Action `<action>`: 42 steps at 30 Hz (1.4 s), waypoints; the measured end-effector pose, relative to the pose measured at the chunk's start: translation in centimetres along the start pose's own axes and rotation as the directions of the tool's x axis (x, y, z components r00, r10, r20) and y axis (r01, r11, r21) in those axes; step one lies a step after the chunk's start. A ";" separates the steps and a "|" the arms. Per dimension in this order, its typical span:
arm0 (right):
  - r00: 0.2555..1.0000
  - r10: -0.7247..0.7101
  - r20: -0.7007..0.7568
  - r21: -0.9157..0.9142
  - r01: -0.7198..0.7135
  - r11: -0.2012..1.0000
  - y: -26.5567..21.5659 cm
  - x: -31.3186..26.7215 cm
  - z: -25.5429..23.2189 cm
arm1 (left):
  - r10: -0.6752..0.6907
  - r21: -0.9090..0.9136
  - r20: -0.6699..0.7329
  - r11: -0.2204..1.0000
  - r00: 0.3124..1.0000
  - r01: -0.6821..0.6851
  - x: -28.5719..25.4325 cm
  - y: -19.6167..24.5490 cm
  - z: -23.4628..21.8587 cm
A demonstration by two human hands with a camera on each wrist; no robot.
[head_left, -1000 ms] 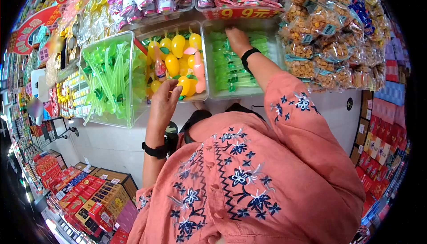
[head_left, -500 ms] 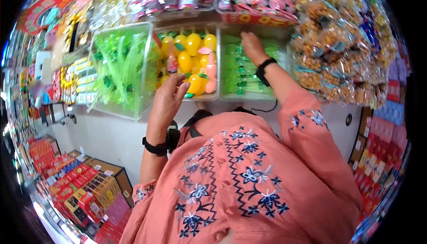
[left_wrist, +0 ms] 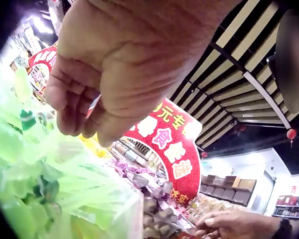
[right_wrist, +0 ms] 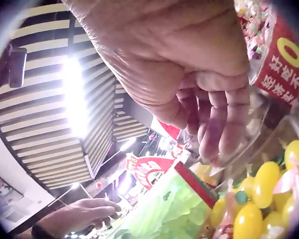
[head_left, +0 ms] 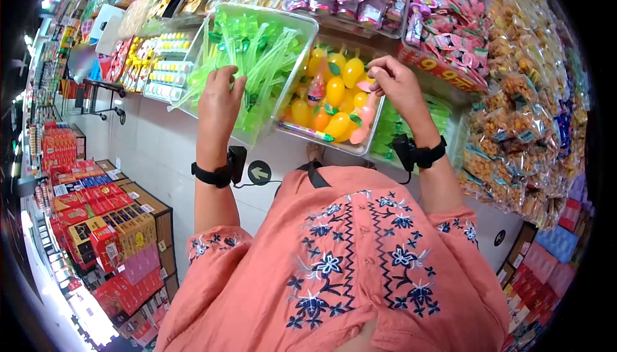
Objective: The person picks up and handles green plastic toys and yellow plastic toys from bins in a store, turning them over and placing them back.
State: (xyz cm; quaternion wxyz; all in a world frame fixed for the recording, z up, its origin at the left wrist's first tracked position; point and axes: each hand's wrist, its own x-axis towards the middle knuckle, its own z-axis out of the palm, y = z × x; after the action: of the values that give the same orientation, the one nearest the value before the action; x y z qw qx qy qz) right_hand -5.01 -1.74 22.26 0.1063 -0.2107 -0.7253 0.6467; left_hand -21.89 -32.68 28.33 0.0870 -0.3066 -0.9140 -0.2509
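Note:
The left hand is over the near left side of a clear bin heaped with long green packs; its fingers are loosely bent. In the left wrist view that hand has nothing visible in its fingers, above the green packs. The right hand hovers over the right edge of the middle bin, which holds yellow mango-shaped items and a pink item. Its fingers hang loosely curled in the right wrist view, the hand above the yellow items, with nothing visible in it.
A right bin with flat green packs adjoins the middle one. Purple and pink packets lie behind, bagged brown snacks at right. Red boxes are stacked at lower left. A cart stands at left.
The view has swung left, so the bins appear further right. The right hand has left the flat green packs for the middle bin; the left hand has moved from the middle bin to the left bin.

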 end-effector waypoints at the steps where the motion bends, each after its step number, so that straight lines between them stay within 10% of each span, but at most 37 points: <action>1: 1.000 -0.006 0.026 0.013 0.006 1.000 -0.2 0.1 0.8 | -0.005 0.062 0.001 0.998 1.000 0.005 0.1 -0.9 -0.2; 5: 0.992 -0.029 0.121 0.042 0.024 0.999 -1.8 -0.2 3.5 | -0.199 0.084 0.148 0.978 0.969 0.188 0.6 -1.5 -0.9; 23: 0.962 -0.105 0.251 0.153 0.067 0.986 -4.6 0.2 10.7 | -0.294 -0.127 0.433 0.916 0.852 0.380 2.5 -6.5 1.1; 26: 0.958 -0.111 0.265 0.161 0.069 0.984 -4.9 0.2 11.1 | -0.353 -0.427 0.517 0.683 0.780 0.592 2.1 -5.9 -0.1; 35: 0.936 -0.045 0.348 0.215 -0.033 0.976 -7.7 -0.2 11.3 | -0.241 -0.736 0.527 0.350 0.815 0.579 -1.3 -0.4 -4.3; 42: 0.944 -0.092 0.318 0.384 -0.040 0.922 -9.9 -1.0 8.9 | 0.022 -0.726 0.648 0.323 0.762 0.608 -3.5 6.5 -2.6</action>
State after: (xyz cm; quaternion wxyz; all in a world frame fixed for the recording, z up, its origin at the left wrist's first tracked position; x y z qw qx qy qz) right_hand -9.56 -10.92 30.86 0.0315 -0.0648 -0.5940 0.8012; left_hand -15.15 -31.34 32.10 -0.4126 -0.1772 -0.6417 -0.6218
